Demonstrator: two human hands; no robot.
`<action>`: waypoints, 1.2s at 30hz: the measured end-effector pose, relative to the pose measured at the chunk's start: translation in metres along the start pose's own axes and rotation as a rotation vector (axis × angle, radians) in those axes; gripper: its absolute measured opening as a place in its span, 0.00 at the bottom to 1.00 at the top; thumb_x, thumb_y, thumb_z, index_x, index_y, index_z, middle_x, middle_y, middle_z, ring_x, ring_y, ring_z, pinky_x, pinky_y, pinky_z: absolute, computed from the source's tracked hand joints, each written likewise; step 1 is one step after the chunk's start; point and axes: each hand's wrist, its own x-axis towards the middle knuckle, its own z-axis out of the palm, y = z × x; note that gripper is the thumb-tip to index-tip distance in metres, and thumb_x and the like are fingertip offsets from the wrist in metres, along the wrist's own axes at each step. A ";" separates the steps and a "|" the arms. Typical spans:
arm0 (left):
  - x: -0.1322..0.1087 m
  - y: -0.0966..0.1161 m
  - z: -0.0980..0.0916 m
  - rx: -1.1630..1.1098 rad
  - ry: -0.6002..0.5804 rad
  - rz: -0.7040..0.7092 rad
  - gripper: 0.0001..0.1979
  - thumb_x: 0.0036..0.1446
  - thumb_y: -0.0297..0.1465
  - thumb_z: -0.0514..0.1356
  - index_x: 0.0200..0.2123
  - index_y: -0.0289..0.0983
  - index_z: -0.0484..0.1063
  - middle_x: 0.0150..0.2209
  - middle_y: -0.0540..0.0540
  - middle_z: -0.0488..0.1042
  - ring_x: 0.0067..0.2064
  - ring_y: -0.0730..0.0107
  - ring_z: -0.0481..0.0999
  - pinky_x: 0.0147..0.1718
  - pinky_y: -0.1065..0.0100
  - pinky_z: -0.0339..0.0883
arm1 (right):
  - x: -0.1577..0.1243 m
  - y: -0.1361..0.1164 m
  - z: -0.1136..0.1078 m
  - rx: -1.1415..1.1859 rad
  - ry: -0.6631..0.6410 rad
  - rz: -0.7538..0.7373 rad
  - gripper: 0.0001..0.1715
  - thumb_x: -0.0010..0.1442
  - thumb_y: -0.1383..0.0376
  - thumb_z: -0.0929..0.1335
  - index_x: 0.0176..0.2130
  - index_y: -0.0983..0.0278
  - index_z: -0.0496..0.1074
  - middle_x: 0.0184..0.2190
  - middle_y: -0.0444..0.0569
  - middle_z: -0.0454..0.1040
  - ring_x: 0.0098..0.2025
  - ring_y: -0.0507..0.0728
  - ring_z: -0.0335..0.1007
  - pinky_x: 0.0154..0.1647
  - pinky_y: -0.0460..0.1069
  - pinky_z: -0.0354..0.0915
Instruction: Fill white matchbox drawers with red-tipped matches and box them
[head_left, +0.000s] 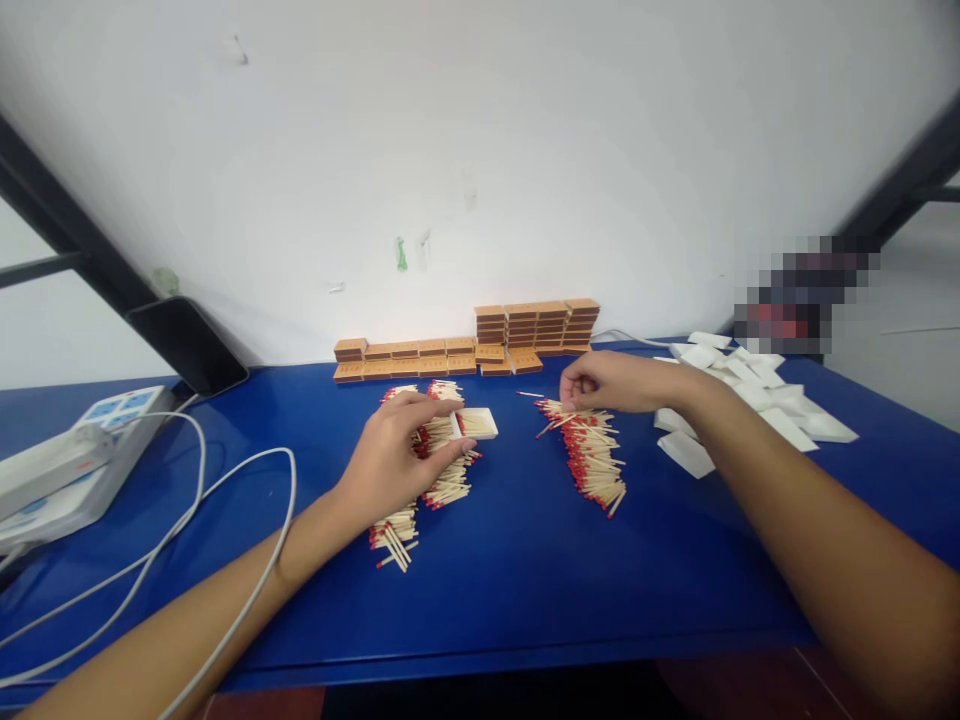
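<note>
My left hand (401,445) grips a small white matchbox tray (486,424) between thumb and fingers, with some matches lying inside it. Under and beside that hand run two rows of red-tipped matches (448,490), partly covered by it. My right hand (600,382) is closed at the far end of another row of matches (596,455), its fingertips pinched down among the sticks. Whether a match is between those fingers is hidden. A few matches stick out loosely to the left of the fingertips.
Orange-brown matchboxes (536,325) are stacked along the wall. White trays (757,390) lie heaped at the right, near my right forearm. At left are a phone (191,345), a power strip (112,450) and white cables (289,480), one crossing my left forearm. The tabletop (525,590) is blue.
</note>
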 end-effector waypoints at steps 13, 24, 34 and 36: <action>-0.001 0.002 -0.001 0.016 -0.010 0.013 0.19 0.62 0.38 0.71 0.55 0.42 0.80 0.45 0.42 0.82 0.46 0.57 0.79 0.46 0.57 0.75 | -0.006 -0.019 0.000 0.022 -0.021 0.000 0.19 0.58 0.49 0.70 0.35 0.62 0.76 0.29 0.48 0.75 0.30 0.56 0.65 0.30 0.51 0.59; -0.001 0.000 0.000 0.027 -0.024 0.023 0.19 0.61 0.38 0.72 0.54 0.41 0.80 0.44 0.42 0.82 0.46 0.57 0.80 0.47 0.57 0.75 | -0.009 -0.050 0.012 0.094 -0.065 -0.124 0.18 0.64 0.51 0.68 0.41 0.62 0.76 0.36 0.51 0.78 0.34 0.57 0.68 0.32 0.50 0.62; -0.001 0.000 0.001 0.031 -0.036 0.005 0.19 0.60 0.38 0.72 0.54 0.40 0.81 0.44 0.41 0.82 0.45 0.57 0.79 0.44 0.58 0.75 | -0.001 -0.060 0.040 -0.024 -0.043 -0.126 0.06 0.62 0.63 0.68 0.37 0.61 0.75 0.38 0.51 0.80 0.35 0.58 0.73 0.33 0.50 0.64; -0.001 0.000 0.000 0.039 -0.041 0.010 0.19 0.61 0.38 0.72 0.54 0.40 0.80 0.43 0.40 0.82 0.45 0.57 0.79 0.44 0.58 0.75 | -0.002 -0.060 0.038 -0.013 -0.037 -0.126 0.07 0.62 0.62 0.68 0.38 0.61 0.75 0.39 0.51 0.80 0.36 0.58 0.73 0.34 0.50 0.64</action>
